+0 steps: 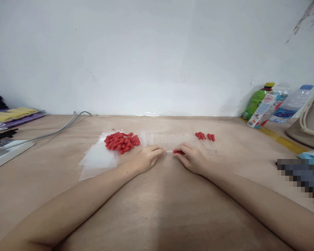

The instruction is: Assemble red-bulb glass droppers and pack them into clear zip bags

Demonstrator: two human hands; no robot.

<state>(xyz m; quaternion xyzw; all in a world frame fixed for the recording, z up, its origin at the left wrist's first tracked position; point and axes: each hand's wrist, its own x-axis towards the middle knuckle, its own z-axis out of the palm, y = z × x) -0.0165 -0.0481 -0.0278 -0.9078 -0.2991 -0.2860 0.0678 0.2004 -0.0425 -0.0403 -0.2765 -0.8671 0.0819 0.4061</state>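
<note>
My left hand [149,157] pinches one end of a thin clear dropper tube [169,151]. A red rubber bulb [177,152] is between the fingers of my right hand [190,157], in line with the tube and at its right end. How far the tube enters the bulb cannot be made out. Behind both hands lies a row of clear dropper tubes [170,139]. Beside my left hand is a heap of red rubber bulbs [121,142]. To the right of my right hand lie several droppers with red bulbs fitted [210,143].
Clear plastic bags [96,158] lie under and left of the bulb heap. A grey cable [60,131] crosses the left side. At the back right stand a green bottle [258,101], a carton [261,111] and a water bottle [290,106], near a beige bag [310,118].
</note>
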